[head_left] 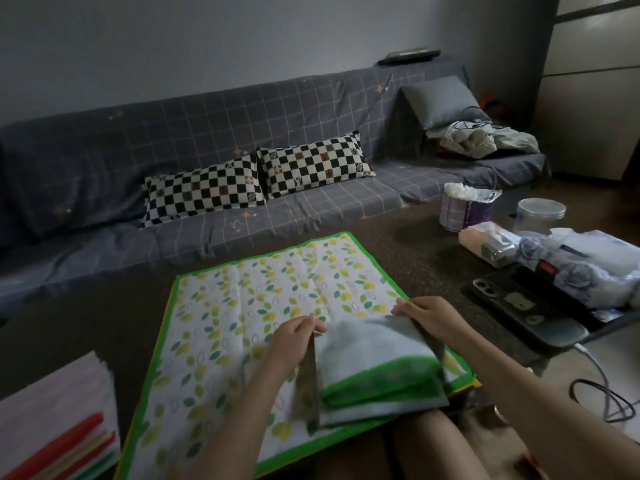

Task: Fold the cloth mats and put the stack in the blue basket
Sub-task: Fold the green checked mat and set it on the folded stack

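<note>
- Hands work together at the near right corner of a green-edged cloth mat (pixel 263 299) printed with yellow and green leaves, which lies spread flat on the dark worktop (pixel 415 237).
- The left hand (pixel 294 341) pinches the lifted, turned-over edge of the mat between thumb and fingers, so the pale underside faces up.
- The right hand (pixel 426 315) grips the same raised edge further right, fingers curled over it.
- The folded-back portion (pixel 374 372) is blurred; its green border runs across it, and it hangs above the mat's near right part.
- A stack of folded mats (pixel 59 431) with red, yellow and green edges sits at the near left, well apart from the spread mat.
- On the right of the worktop lie a phone (pixel 519 306) with a cable, a floral bundle (pixel 588 268), a pack of tissues (pixel 485 240), a purple-and-white tub (pixel 464 209) and a clear round container (pixel 540 213).
- Beyond the worktop stands a grey checked sofa (pixel 173 126) bearing two black-and-white chequered cushions (pixel 256 181), a grey pillow (pixel 440 98) and crumpled clothes (pixel 481 140).
</note>
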Motion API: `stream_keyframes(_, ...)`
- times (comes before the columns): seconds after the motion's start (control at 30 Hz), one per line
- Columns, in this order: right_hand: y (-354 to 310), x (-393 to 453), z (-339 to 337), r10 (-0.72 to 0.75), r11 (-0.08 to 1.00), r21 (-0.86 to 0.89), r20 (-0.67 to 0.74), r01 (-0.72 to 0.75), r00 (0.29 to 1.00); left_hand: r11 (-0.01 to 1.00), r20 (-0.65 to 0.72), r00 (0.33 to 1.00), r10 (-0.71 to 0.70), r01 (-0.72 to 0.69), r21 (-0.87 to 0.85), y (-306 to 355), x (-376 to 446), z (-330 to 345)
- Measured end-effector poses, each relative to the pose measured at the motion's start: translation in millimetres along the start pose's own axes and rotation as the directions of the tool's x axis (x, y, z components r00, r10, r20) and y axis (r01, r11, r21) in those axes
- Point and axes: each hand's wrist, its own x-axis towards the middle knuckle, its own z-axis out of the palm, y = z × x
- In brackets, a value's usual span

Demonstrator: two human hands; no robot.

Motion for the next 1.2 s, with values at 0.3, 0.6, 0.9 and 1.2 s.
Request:
stream_keyframes(0.3, -1, -14, 14, -0.306, 0.817, -0.484, 0.098, 0.314, 0.947, 0.923, 0.037, 0.985, 0.170, -0.172, 0.345, 0, -4, 13)
stream_keyframes(0.6, -10, -9, 23, -0.186, 0.627, -0.742, 0.154, 0.238, 0.970, 0.625, 0.230, 0.963, 0.142, -0.267, 0.734, 19, -11, 46)
stream_keyframes(0.9, 11, -44, 60, -0.153, 0.606, -0.778, 0.091, 0.166, 0.984, 0.465, 0.259, 0.961, 0.097, -0.274, 0.842, 3, -25, 67)
stream_keyframes(1.2, 22, -44, 47, -0.042, 0.644, -0.765, -0.039, -0.003, 0.998, 0.697, -0.110, 0.987, -0.114, 0.158, 0.699, -2, -38, 56)
